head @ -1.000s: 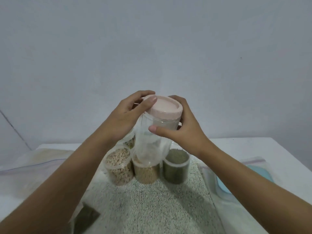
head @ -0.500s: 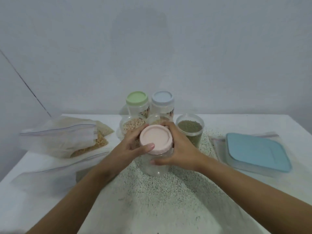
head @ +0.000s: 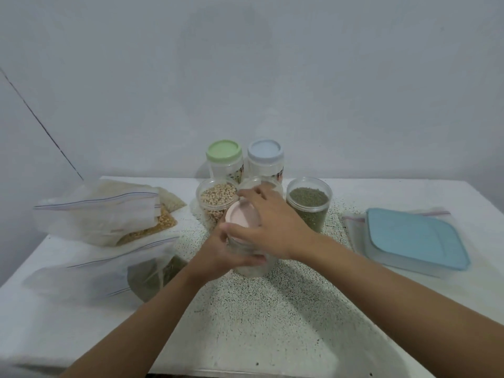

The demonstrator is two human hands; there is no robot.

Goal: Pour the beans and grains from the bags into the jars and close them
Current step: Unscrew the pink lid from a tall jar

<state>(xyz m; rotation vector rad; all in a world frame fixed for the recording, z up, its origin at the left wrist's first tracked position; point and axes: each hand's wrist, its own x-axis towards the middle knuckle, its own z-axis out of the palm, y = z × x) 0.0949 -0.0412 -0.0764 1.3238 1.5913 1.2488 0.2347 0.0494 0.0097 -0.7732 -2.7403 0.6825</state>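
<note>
lidded jars (head: 224, 155): 3 | open jars (head: 309, 199): 3 | blue-lidded box (head: 409, 236): 1 | zip bags (head: 95, 216): several, overlapping, count unclear

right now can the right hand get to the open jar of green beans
Probably yes. The jar of green beans stands just beside the right hand, with nothing between them, and its mouth is uncovered. But that hand grips the pink lid and would need to let go first.

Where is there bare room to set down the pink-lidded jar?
Bare: near half of the speckled mat; near-left corner of the table, in front of the bags; far-right strip behind the blue-lidded box. Crowded: the jars behind.
</note>
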